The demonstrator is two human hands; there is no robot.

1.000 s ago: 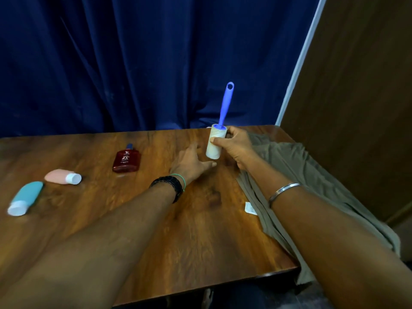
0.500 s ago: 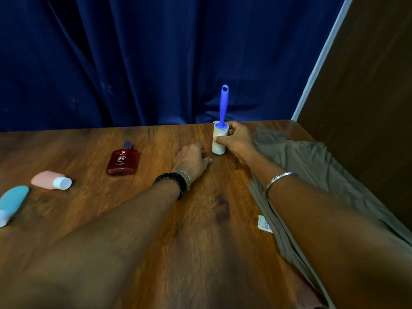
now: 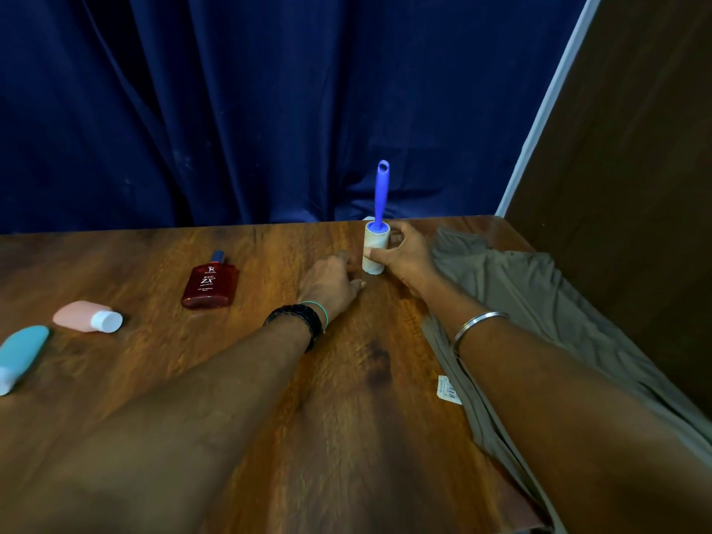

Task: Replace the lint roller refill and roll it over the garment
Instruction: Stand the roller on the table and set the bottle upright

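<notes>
The lint roller (image 3: 375, 246) stands upright on its white roll near the far edge of the wooden table (image 3: 231, 379), its blue handle (image 3: 382, 194) pointing up. My right hand (image 3: 404, 256) is wrapped around the roll from the right side. My left hand (image 3: 331, 285) rests palm down on the table just left of the roll, fingers loosely curled and holding nothing. An olive-grey garment (image 3: 539, 310) with a small white tag (image 3: 449, 389) lies spread along the table's right side, partly under my right forearm.
A flat red perfume bottle (image 3: 210, 283) lies left of my left hand. Farther left lie a pink tube with a white cap (image 3: 86, 317) and a teal tube (image 3: 21, 352). A dark blue curtain (image 3: 250, 109) hangs behind the table; a brown wall panel (image 3: 635, 186) stands at right.
The roller has been set from a tilted, lifted hold down upright on the table. My left hand has drawn its fingers in a little and stays beside the roll.
</notes>
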